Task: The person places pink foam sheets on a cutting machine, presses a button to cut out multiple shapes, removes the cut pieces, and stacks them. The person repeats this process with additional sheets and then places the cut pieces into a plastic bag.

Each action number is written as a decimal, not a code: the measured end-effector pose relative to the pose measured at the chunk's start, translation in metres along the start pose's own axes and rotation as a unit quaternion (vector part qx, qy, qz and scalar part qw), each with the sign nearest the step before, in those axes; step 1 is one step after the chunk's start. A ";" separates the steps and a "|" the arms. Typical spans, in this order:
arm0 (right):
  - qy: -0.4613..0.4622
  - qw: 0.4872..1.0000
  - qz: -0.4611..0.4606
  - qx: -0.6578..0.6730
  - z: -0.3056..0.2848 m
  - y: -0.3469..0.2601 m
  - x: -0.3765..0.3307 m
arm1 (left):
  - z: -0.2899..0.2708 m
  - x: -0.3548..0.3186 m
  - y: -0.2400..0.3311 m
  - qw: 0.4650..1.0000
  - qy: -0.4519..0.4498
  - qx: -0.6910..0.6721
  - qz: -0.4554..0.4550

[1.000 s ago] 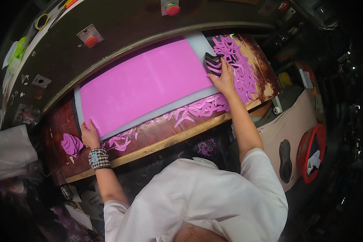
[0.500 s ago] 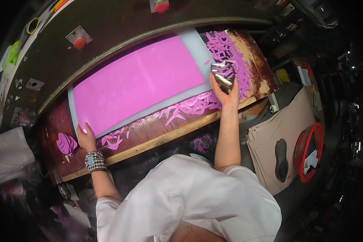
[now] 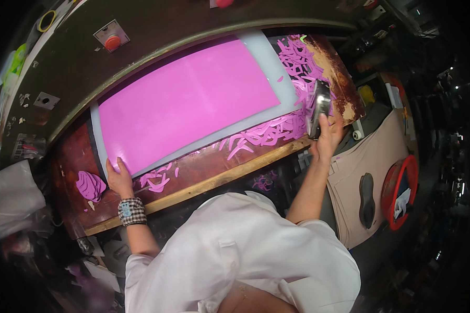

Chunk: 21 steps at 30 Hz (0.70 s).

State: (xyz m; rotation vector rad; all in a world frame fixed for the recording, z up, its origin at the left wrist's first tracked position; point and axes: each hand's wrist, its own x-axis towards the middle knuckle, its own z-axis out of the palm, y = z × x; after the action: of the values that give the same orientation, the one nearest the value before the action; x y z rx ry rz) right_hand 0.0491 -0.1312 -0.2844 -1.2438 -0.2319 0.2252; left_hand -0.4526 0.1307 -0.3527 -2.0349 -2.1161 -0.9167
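A large pink sheet [image 3: 188,101] lies flat on a pale grey board [image 3: 284,91] on a worn wooden bench [image 3: 193,172]. My left hand [image 3: 119,178] rests on the sheet's near left corner, fingers spread and pressing down, with a checked band at the wrist. My right hand [image 3: 326,136] is raised at the bench's right end, closed around a shiny metal cutting die [image 3: 318,107] held upright above the pink offcuts [image 3: 277,130].
Pink scraps are strewn along the bench's front and right end [image 3: 297,57]. A small stack of pink cut pieces [image 3: 90,185] sits at the left. A dark machine housing with a red button [image 3: 112,41] curves behind. Tan sheets [image 3: 363,172] and a red ring [image 3: 399,190] lie to the right.
My right hand has lifted the metal die off the sheet's right edge and drawn it right and toward me. The left hand has stayed on the near left corner.
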 end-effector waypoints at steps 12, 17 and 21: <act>-0.141 0.869 0.241 0.409 0.045 0.001 -0.036 | -0.004 -0.001 0.002 0.998 -0.039 -0.030 -0.028; -0.152 0.889 0.251 0.352 0.107 0.007 -0.044 | -0.015 0.008 -0.008 0.991 -0.070 -0.102 0.044; -0.195 0.890 0.270 0.312 0.151 0.013 -0.069 | -0.043 0.030 0.006 0.985 -0.161 -0.059 0.011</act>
State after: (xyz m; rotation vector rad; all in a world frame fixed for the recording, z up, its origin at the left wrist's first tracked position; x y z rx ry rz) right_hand -0.0615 -0.0103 -0.2548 -0.5813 -0.1334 0.9642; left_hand -0.4654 0.1377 -0.3015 -2.4035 -2.2328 -0.7709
